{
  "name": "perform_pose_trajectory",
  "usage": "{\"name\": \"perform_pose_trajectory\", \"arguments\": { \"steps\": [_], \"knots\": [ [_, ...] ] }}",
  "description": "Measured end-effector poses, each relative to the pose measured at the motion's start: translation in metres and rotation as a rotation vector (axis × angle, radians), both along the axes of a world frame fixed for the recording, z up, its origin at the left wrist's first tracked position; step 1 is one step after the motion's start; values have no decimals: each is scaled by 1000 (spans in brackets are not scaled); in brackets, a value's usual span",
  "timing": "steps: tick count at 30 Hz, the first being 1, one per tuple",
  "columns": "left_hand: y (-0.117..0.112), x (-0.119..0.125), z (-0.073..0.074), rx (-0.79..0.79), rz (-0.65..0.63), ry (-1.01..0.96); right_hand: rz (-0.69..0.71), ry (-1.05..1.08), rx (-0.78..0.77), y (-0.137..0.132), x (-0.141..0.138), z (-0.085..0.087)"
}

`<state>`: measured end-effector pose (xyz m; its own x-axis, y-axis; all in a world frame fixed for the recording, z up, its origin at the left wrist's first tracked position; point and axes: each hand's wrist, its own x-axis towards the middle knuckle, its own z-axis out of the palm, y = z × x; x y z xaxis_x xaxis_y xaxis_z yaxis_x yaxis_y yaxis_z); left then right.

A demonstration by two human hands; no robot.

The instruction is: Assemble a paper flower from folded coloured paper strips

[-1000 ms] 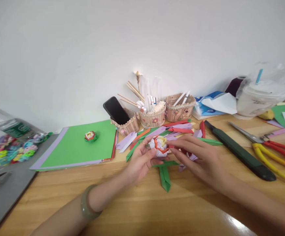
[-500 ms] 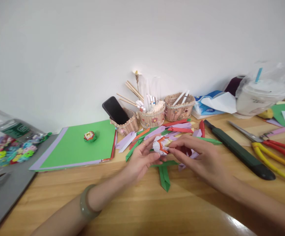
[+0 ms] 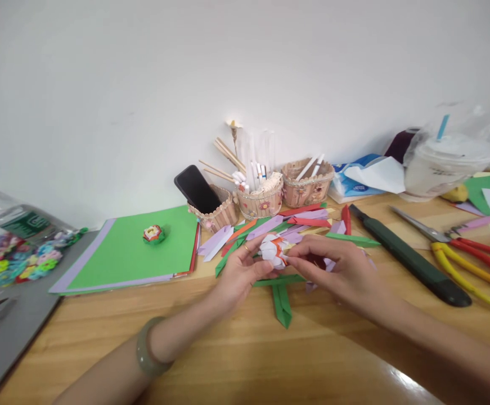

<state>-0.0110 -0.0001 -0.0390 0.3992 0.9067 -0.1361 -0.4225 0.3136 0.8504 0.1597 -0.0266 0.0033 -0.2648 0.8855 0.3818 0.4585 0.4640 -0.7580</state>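
Between my two hands is a small folded paper flower [image 3: 273, 251], pale lilac-white outside with orange inside. My left hand [image 3: 245, 270] holds it from the left, fingers behind and thumb in front. My right hand [image 3: 333, 264] pinches its right edge between thumb and index finger. Green folded paper strips [image 3: 282, 304] lie on the table just below the flower. Behind my hands is a pile of folded strips [image 3: 265, 226] in lilac, red, orange and green. A finished-looking small paper flower [image 3: 153, 234] rests on the green paper sheets at left.
Green and lilac paper sheets [image 3: 130, 256] are stacked at left. Three wooden-stick baskets [image 3: 259, 202] stand by the wall, one holding a phone [image 3: 197, 188]. At right lie a dark green utility knife [image 3: 409, 256], scissors [image 3: 422, 225], yellow-handled pliers [image 3: 443, 264] and a lidded cup [image 3: 447, 166].
The flower has turned slightly in my hands, showing more of its pale outer petals. Both hands keep their grip on it in nearly the same place.
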Motion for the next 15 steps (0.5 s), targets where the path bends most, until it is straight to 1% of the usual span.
{"name": "perform_pose_trajectory", "arguments": {
  "steps": [2, 4, 7, 11, 13, 15],
  "knots": [
    [0, 0, 0, -7, 12, 1, -12, -24, 34, -1, 0, 0],
    [0, 0, -1, -12, 34, 4, -30, -69, 101, -1, 0, -2],
    [0, 0, -3, 0, 56, 17, -68, -156, 253, -2, 0, -6],
    [1, 0, -6, 68, 40, 40, -123, -274, 459, -2, 0, -14],
    [2, 0, -7, 108, 41, 54, -131, -301, 505, -2, 0, -17],
    [2, 0, -8, 137, 51, 59, -125, -306, 518, -2, 0, -18]
  ]
}}
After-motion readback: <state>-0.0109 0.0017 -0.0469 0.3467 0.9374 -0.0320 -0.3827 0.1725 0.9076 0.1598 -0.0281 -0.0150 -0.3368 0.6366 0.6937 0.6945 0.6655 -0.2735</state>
